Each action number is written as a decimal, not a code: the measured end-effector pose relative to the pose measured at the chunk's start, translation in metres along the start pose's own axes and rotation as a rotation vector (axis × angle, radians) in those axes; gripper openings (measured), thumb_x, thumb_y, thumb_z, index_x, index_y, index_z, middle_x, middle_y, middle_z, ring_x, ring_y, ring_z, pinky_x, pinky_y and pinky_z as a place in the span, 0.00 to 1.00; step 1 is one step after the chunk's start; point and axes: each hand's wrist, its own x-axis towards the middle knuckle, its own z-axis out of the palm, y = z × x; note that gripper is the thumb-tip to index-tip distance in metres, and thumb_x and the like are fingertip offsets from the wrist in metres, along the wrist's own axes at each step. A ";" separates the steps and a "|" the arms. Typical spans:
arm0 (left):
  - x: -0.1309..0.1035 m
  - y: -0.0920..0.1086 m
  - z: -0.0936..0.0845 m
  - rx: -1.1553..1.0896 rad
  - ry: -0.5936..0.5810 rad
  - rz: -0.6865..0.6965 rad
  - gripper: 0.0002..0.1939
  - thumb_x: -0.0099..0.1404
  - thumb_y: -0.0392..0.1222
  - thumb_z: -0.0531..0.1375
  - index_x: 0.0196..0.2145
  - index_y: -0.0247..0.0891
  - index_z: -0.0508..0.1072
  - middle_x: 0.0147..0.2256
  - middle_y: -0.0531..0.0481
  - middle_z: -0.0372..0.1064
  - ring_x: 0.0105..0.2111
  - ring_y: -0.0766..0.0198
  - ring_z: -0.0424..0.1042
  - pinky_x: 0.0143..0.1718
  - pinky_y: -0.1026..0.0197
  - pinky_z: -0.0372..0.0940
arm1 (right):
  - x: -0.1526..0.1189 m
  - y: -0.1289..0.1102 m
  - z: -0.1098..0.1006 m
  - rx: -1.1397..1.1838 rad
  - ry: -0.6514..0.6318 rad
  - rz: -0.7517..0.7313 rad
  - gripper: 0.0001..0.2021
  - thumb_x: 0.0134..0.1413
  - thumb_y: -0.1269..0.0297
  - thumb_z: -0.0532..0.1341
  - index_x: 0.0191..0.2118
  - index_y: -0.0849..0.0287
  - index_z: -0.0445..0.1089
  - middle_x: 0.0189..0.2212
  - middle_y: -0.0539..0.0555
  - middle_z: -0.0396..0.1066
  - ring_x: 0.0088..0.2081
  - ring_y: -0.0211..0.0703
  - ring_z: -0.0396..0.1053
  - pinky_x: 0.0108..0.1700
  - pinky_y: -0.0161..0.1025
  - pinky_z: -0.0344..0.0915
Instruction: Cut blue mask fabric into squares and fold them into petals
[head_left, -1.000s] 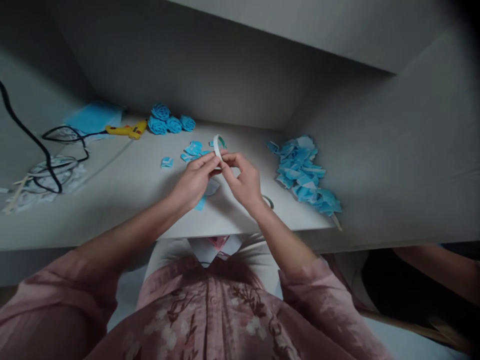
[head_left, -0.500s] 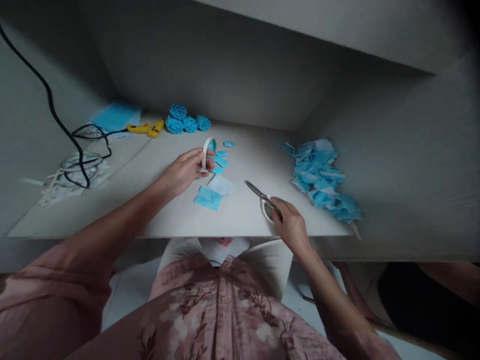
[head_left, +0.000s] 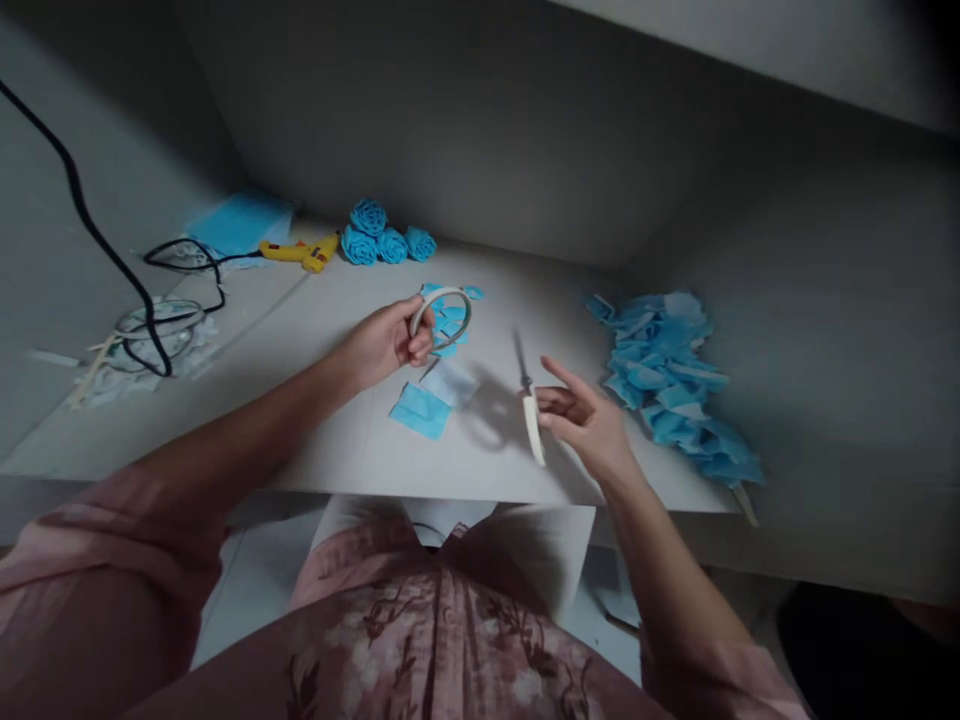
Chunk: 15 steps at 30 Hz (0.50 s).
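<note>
My left hand (head_left: pixel 394 342) pinches a thin roll of white tape (head_left: pixel 466 322) by its left side, above the table. Through and behind the ring show small cut blue pieces (head_left: pixel 448 332). A pair of scissors (head_left: pixel 532 425) with white handles is held upright in the fingers of my right hand (head_left: pixel 581 412), index finger stretched out; the blades are blurred by motion. Below the tape lie a blue fabric square (head_left: pixel 420 410) and a paler square (head_left: pixel 451 384) on the tabletop.
Several rolled blue rosettes (head_left: pixel 367 240) sit at the back beside a yellow glue gun (head_left: pixel 311 254). A blue sheet (head_left: pixel 244 222) lies behind it. Black cable (head_left: pixel 79 190) and white scraps (head_left: pixel 169 335) are at the left. A heap of crumpled blue strips (head_left: pixel 667 370) lines the right side.
The scissors have lifted off the table and turned upright in my right hand. My left hand has turned the tape roll so its ring now faces me more.
</note>
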 end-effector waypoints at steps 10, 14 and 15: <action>0.001 -0.011 -0.018 0.006 0.016 0.015 0.31 0.76 0.63 0.53 0.24 0.38 0.72 0.15 0.53 0.55 0.17 0.65 0.58 0.22 0.61 0.58 | 0.043 -0.023 0.043 0.396 -0.563 0.197 0.51 0.39 0.38 0.79 0.68 0.54 0.67 0.35 0.55 0.81 0.38 0.48 0.81 0.47 0.48 0.79; 0.002 -0.008 -0.018 -0.053 0.043 -0.016 0.33 0.79 0.59 0.49 0.23 0.36 0.73 0.15 0.52 0.57 0.17 0.65 0.60 0.21 0.64 0.60 | 0.054 -0.034 0.060 0.567 -0.620 0.223 0.44 0.41 0.42 0.80 0.63 0.53 0.70 0.32 0.51 0.78 0.34 0.42 0.79 0.39 0.40 0.78; 0.003 -0.007 -0.018 -0.062 0.048 -0.023 0.33 0.80 0.59 0.48 0.24 0.36 0.74 0.15 0.52 0.58 0.17 0.65 0.61 0.21 0.64 0.60 | 0.058 -0.037 0.062 0.610 -0.615 0.198 0.41 0.43 0.43 0.79 0.62 0.53 0.71 0.32 0.50 0.78 0.33 0.39 0.77 0.35 0.36 0.77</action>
